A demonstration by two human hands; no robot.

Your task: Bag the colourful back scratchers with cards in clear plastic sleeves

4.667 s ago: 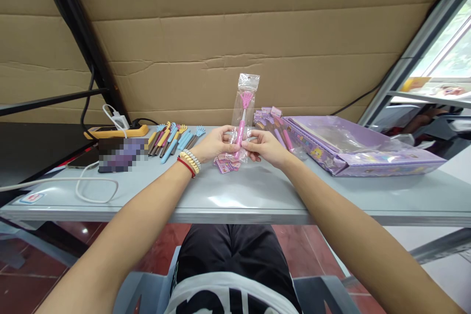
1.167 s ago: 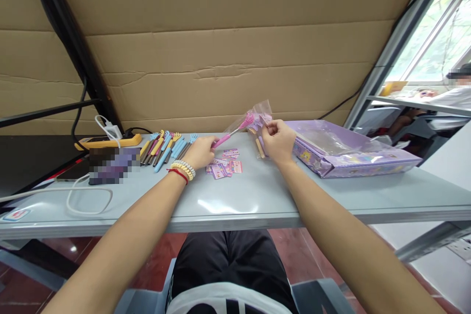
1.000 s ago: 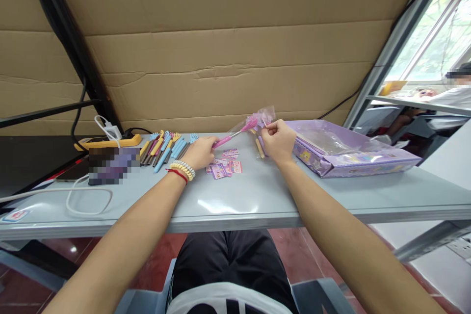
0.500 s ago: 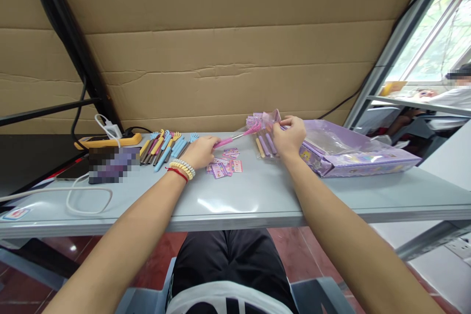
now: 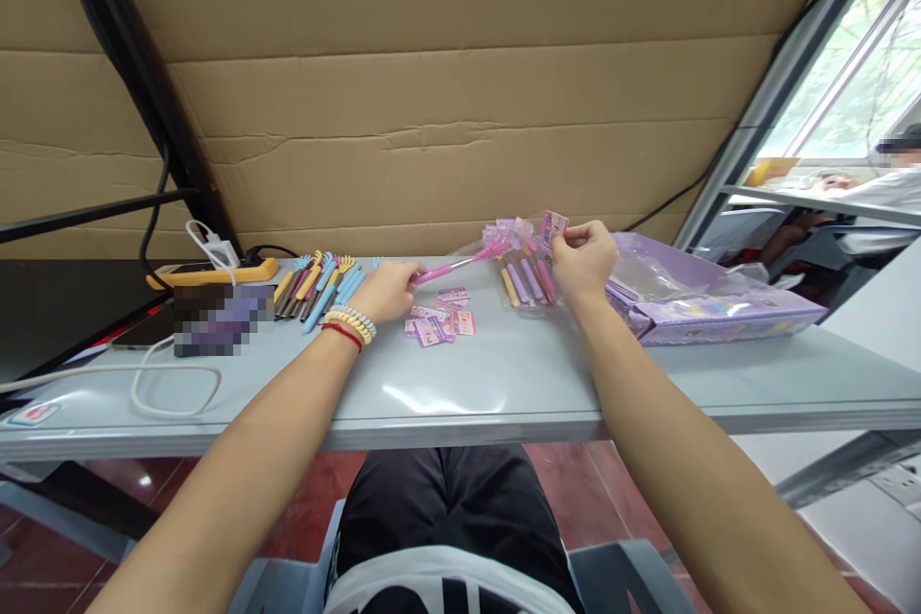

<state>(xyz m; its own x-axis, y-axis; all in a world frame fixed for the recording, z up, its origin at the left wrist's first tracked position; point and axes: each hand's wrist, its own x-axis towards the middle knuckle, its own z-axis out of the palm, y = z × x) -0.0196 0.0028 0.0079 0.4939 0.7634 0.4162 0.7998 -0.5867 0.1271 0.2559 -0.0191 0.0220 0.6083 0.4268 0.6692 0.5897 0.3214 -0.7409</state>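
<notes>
Above the worktop [image 5: 496, 379], the pink tool [image 5: 440, 272] slants between the hands, its handle end hidden in the closed fingers of the left hand [image 5: 389, 292], its head blurred by clear film and hard to part from the wrapped sticks [image 5: 531, 278] behind. The right hand [image 5: 586, 259], back upward, pinches a small printed card [image 5: 554, 224], covering one edge; whether it joins the film I cannot tell. Both forearms, cut off at the bottom, stretch forward, the left hand low and partly masking the blue rakes [image 5: 349, 285].
</notes>
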